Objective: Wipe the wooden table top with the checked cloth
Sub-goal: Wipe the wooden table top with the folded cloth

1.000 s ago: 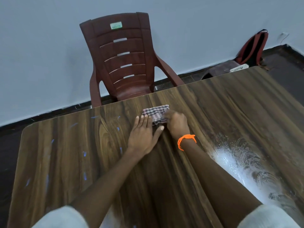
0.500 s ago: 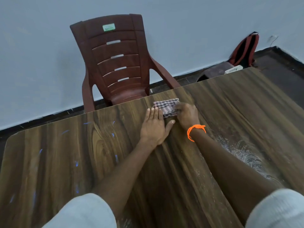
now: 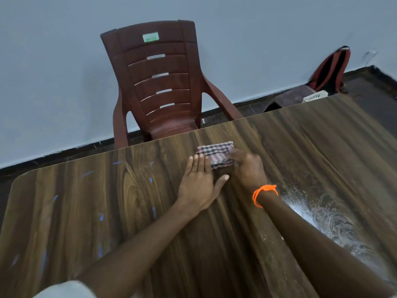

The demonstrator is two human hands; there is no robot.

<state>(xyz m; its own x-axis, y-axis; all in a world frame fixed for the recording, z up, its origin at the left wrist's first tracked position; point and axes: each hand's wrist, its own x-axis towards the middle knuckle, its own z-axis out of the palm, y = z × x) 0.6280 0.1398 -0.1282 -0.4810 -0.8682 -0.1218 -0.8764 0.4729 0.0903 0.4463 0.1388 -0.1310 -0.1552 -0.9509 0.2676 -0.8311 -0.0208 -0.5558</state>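
near the far edge of the brown wood-grain table top (image 3: 129, 211): folded pink-and-black checked cloth (image 3: 217, 154), soft, light (likely bunches); your left hand (image 3: 198, 183) flat, fingers together, empty beside it; your right hand (image 3: 247, 168) presses fingers onto it.

Your worktop (image 3: 300, 151): dark brown wood grain, blue flecks left of the cloth, whitish smear to its right. Cloth (image 3: 216, 154): pink, white and dark check. Orange band (image 3: 263, 193) on your wrist. Beyond the cloth: maroon chair (image 3: 159, 82), pale blue-grey wall (image 3: 53, 72), red-and-black bag (image 3: 330, 70).
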